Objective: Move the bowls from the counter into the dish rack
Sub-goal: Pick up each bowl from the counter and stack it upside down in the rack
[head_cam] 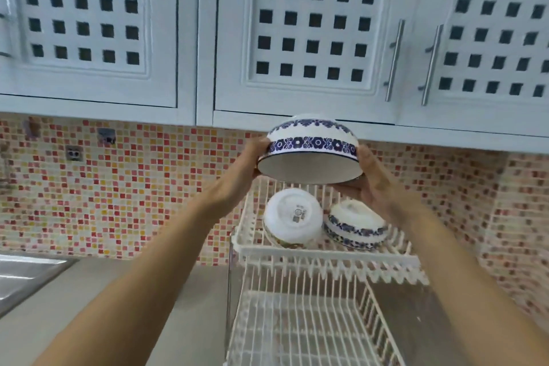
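Note:
I hold a white bowl with a blue flower band (pixel 310 145) upside down in the air, its mouth tilted toward me. My left hand (pixel 248 162) grips its left rim and my right hand (pixel 371 180) its right rim. The bowl hangs above the upper tier of a white wire dish rack (pixel 326 257). Two bowls lie upside down on that tier: a plain white one (pixel 292 217) at the left and a blue-patterned one (pixel 355 224) at the right. The rack's lower tier (pixel 297 327) holds nothing that I can see.
White cabinets with square cut-outs and metal bar handles (pixel 395 59) hang close above the held bowl. A mosaic tile wall (pixel 133 187) stands behind the rack. The grey counter (pixel 118 306) runs left to a steel sink (pixel 26 279).

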`<control>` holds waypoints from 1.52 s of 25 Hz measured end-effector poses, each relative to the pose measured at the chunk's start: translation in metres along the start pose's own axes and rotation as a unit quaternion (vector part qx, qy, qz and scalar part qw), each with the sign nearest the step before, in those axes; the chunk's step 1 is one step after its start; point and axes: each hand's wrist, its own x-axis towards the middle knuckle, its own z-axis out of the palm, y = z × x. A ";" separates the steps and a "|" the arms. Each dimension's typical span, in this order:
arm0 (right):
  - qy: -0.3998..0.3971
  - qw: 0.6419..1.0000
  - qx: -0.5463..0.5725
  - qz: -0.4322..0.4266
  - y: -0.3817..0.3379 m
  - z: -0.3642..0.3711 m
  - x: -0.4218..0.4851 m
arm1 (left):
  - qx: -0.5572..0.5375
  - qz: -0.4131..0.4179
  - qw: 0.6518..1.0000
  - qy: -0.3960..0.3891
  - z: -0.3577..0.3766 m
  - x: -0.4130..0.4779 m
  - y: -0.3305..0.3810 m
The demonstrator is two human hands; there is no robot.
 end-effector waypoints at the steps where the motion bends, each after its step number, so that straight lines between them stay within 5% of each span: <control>1: 0.001 1.000 -0.015 0.002 0.007 -0.024 -0.004 | 0.043 -0.016 0.998 -0.039 0.017 0.013 -0.001; 4: -0.002 0.999 -0.043 -0.006 0.028 -0.085 -0.020 | 0.181 -0.055 0.977 -0.095 0.068 0.041 -0.002; 9: -0.048 0.987 -0.149 -0.018 0.069 -0.144 -0.017 | 0.149 -0.058 0.978 -0.136 0.119 0.084 -0.032; 13: -0.084 0.966 -0.241 0.051 0.101 -0.181 0.001 | 0.243 -0.086 0.947 -0.189 0.143 0.120 -0.056; 26: -0.188 0.884 -0.411 0.122 0.160 -0.200 0.058 | 0.493 -0.168 0.815 -0.253 0.168 0.173 -0.094; 38: -0.214 0.817 -0.508 0.169 0.157 -0.186 0.058 | 0.529 -0.219 0.775 -0.269 0.171 0.169 -0.111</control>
